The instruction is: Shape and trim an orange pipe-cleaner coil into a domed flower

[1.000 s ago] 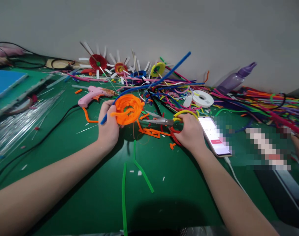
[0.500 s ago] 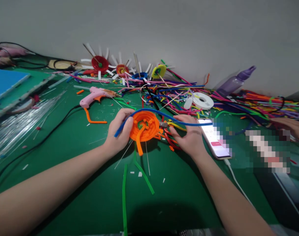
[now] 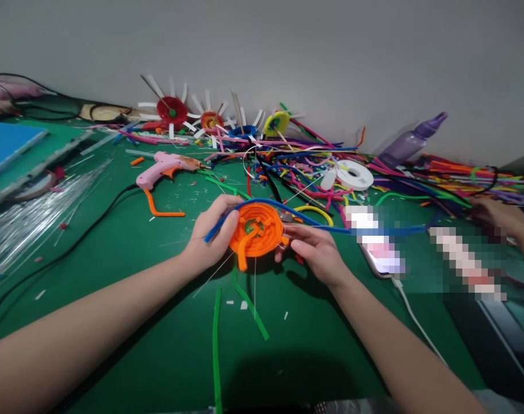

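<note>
— Where's the orange disc?

— Left of the phone, held over the green desk between two hands. A thick orange stub sticks out from its middle.

— What's the left hand doing?

— It's the one farther from the phone, closed on the disc's edge — thumb on top — and gripping the blue strip near one end too.

— Where does the strip go?

— Along the disc's far edge, then right, across the phone's screen as we see it. Whether it touches the phone, I can't tell.

— And the right hand?

— Between disc and phone, fingers partly curled at the disc's right edge. I can't tell if they pinch anything.

— Any tools about?

— Scissors just left of the phone, partly hidden, yellow handle showing. The pink gun lies well left of the phone.

— What's behind the phone?

— The white reel is just behind it, and the purple bottle leans farther back, to its right. A red disc and a yellow disc are back and left of it.

— Anyone else?

— Another person's hand, right of the phone.
</note>
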Demonstrator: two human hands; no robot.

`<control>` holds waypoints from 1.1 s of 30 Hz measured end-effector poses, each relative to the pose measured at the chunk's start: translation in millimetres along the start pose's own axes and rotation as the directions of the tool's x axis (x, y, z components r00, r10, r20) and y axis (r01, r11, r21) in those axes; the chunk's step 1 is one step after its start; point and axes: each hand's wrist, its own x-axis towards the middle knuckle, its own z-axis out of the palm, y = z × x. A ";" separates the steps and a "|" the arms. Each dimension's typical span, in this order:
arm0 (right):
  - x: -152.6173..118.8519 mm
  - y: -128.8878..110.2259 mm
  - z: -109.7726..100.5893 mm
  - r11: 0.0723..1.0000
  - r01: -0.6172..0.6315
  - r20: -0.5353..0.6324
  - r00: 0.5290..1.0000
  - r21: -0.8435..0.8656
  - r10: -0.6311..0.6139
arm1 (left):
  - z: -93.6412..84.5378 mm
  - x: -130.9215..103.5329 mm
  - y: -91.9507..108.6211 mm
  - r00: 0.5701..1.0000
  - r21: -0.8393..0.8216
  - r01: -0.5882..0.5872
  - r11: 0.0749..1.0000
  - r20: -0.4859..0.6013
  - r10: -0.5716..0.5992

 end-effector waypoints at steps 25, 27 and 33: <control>-0.8 -4.8 5.0 0.972 -0.129 -0.150 0.984 -0.195 0.100 | -2.3 0.4 1.5 0.981 0.137 -0.107 0.985 0.173 0.082; -0.7 -5.2 2.6 0.982 -0.124 -0.158 0.982 -0.139 0.101 | -2.0 1.1 1.4 0.987 0.131 -0.096 0.987 0.141 0.078; -0.6 -3.0 -6.2 0.995 -0.096 -0.014 0.995 0.041 0.096 | -1.6 2.4 1.2 0.992 0.086 -0.082 0.993 0.098 0.074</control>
